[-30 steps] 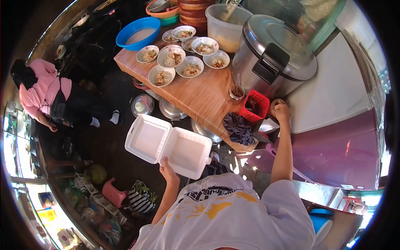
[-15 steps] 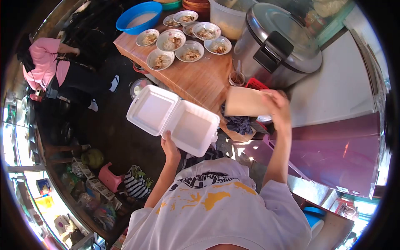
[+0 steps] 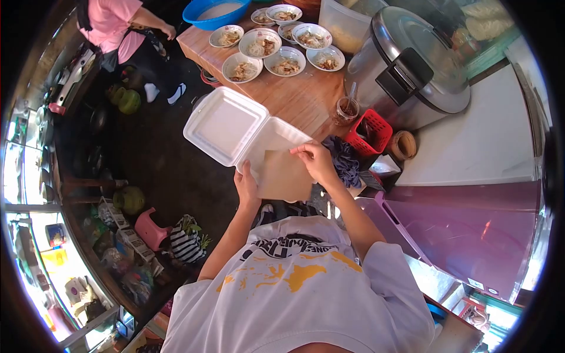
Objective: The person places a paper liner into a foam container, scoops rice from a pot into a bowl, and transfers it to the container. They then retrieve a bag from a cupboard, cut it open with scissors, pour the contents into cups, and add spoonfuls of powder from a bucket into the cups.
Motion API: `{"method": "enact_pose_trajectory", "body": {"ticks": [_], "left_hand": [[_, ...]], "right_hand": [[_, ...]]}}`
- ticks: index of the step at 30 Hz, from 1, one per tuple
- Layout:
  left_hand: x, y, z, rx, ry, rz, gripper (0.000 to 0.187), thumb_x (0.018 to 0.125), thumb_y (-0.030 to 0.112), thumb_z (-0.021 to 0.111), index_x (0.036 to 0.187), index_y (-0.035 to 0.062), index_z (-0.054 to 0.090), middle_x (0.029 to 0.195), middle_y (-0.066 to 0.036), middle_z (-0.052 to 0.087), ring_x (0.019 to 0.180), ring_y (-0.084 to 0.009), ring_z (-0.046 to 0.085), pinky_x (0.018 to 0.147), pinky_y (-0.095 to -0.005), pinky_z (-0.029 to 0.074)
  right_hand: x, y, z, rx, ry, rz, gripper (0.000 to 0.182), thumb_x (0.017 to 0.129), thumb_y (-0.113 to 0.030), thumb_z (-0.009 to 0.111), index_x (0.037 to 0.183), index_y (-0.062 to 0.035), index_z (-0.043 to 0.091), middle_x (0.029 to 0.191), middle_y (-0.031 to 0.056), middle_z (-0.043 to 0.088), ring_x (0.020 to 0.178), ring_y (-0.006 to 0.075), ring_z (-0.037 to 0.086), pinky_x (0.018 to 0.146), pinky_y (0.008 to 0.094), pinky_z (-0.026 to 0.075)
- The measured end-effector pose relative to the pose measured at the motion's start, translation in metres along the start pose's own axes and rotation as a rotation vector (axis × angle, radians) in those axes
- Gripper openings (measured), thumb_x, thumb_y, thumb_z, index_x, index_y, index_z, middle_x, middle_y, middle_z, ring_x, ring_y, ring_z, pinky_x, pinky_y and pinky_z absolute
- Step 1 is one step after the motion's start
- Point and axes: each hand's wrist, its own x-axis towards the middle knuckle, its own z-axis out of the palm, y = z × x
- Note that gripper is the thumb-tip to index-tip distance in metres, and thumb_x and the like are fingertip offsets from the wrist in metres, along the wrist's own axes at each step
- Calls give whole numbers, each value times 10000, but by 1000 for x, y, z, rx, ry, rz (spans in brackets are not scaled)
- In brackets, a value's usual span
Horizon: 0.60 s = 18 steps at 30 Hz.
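Note:
A white foam takeaway box lies open in the air in front of my shirt, its lid folded out to the left. My left hand grips it at the near edge by the hinge, with part of the fingers hidden underneath. Over the box's base hangs a sheet of brown paper, covering much of that half. My right hand pinches the paper by its upper right edge. Beyond the box, several bowls of food stand on the wooden table.
A large metal rice cooker stands at the back right, near a jar and a red plastic basket. A blue basin sits at the table's far left. A person in a pink top is on the left.
My right hand has brought the brown paper left and down, from beside the table onto the box's base. The person in pink has shifted toward the upper part of the view.

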Motion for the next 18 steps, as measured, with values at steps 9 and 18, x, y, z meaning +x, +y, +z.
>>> {"method": "enact_pose_trajectory", "body": {"ticks": [9,18], "left_hand": [[-11,15,12,57,38,-77,303,875,113,609,1143,-7,535,1073,-78,605,972,-174,567,842,-314,454],[-7,13,10,109,-139,-145,396,729,-61,684,1103,-3,566,1035,-91,627,914,-223,623,823,-347,506]], "right_hand": [[18,16,-5,-98,-257,76,168,712,7,607,783,-104,711,694,91,633,612,207,596,581,313,455],[37,0,-26,-358,-459,57,130,684,-46,613,719,-133,703,762,86,677,757,240,657,665,334,494]]}}
